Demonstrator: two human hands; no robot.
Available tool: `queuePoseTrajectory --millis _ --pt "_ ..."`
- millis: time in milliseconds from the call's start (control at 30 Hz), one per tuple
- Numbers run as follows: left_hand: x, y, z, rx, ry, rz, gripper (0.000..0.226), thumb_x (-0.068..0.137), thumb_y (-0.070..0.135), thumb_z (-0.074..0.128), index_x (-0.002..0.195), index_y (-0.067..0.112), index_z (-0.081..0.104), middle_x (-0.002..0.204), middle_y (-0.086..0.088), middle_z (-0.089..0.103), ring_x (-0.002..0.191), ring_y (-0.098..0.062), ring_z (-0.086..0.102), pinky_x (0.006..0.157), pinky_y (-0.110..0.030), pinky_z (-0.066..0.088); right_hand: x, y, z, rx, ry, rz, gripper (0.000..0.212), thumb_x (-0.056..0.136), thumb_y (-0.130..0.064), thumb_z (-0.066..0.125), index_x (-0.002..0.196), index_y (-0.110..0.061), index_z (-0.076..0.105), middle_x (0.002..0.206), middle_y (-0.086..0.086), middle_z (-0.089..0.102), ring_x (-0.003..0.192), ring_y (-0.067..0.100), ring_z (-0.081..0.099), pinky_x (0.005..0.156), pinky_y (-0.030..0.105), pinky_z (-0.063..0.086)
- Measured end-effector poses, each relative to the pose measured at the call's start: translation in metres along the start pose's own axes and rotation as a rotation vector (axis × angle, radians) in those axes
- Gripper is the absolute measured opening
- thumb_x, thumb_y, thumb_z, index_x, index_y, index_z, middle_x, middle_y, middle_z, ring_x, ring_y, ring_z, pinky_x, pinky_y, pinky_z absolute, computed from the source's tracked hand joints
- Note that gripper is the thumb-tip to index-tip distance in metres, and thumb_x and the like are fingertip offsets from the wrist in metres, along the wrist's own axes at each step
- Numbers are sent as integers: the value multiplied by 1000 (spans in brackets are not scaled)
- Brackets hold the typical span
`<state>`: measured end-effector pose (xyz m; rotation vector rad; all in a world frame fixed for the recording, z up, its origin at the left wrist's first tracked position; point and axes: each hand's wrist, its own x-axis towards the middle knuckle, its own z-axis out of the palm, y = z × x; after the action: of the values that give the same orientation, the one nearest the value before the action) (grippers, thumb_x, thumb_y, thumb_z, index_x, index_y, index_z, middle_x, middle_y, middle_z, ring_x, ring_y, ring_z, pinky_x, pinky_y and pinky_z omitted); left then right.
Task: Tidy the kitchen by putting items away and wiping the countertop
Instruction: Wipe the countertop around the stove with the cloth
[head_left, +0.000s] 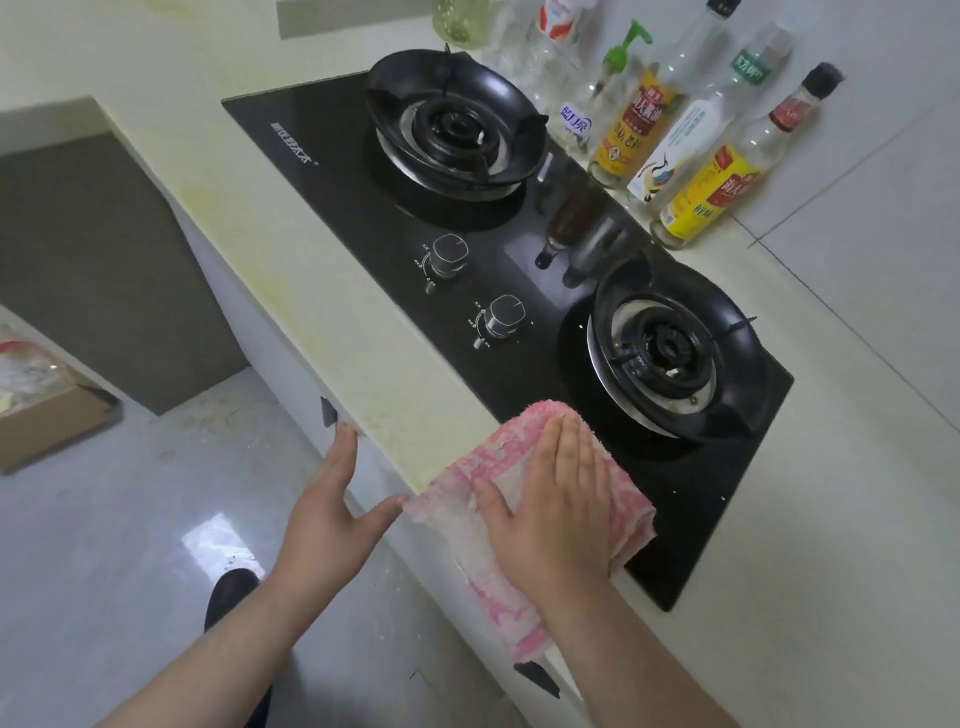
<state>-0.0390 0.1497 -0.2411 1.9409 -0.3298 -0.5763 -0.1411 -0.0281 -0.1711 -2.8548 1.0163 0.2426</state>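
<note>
**Wiping step in hand**

The pink cloth (631, 512) is pressed flat under the straight, joined fingers of the right hand (550, 501), beside the stove (519, 270). The left hand (324, 501) is laid, fingers straight, against the countertop (311, 312) edge. Next, a push beyond the fingertips seems needed.

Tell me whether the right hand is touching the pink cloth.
Touching. The head view shows the right hand lying flat on the pink cloth, straight fingers pressing it down where the countertop meets the black hob.
</note>
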Motion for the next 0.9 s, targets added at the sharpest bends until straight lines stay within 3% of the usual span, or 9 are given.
queuePoseTrajectory --millis 67,233,400,533,633,800,900 --pt "1 -4 -1 17 2 -13 96 79 39 78 153 42 17 156 26 20 142 -3 28 116 -32 32 7 -9 0 8 14 -27 102 86 -78 15 153 -9 -20 164 9 -20 150 20 -20 120 36 -15" --pt "4 -6 -6 58 2 5 79 86 24 72 149 37 26 152 26 25 141 9 21 117 -22 25 25 -30 -4 21 -3 -117 102 84 -74 12 153 -6 -17 163 13 -21 149 21 -23 120 39 -14" --pt "5 -11 -3 83 35 0 69 88 11 68 141 34 32 141 35 23 125 34 14 105 3 15 44 -47 -7 6 -29 -137 99 88 -72 13 152 -5 -21 161 13 -26 148 22 -28 119 39 -17" --pt "5 -12 -2 90 34 -31 67 89 15 66 144 34 31 140 38 21 133 19 21 109 -7 20 49 -50 -8 8 -31 -152 97 89 -72 12 152 -5 -21 161 14 -26 148 23 -28 120 41 -16" --pt "5 -11 -1 78 22 -27 67 91 16 64 148 29 32 146 34 22 132 26 15 105 1 15 48 -49 -9 -13 -44 -158 95 91 -71 11 150 -5 -25 159 13 -30 147 23 -31 120 42 -15" --pt "3 -10 -3 88 3 -16 67 94 15 59 149 34 26 149 32 20 140 10 18 112 -11 17 42 -46 -8 0 -41 -187 94 92 -71 11 150 -7 -26 158 11 -33 145 20 -34 121 41 -15" --pt "4 -13 -6 101 -23 3 67 96 17 57 150 38 22 150 33 17 138 16 14 113 -14 19 29 -38 -5 13 -44 -194 96 90 -73 13 150 -9 -27 157 8 -35 144 18 -36 120 40 -18"
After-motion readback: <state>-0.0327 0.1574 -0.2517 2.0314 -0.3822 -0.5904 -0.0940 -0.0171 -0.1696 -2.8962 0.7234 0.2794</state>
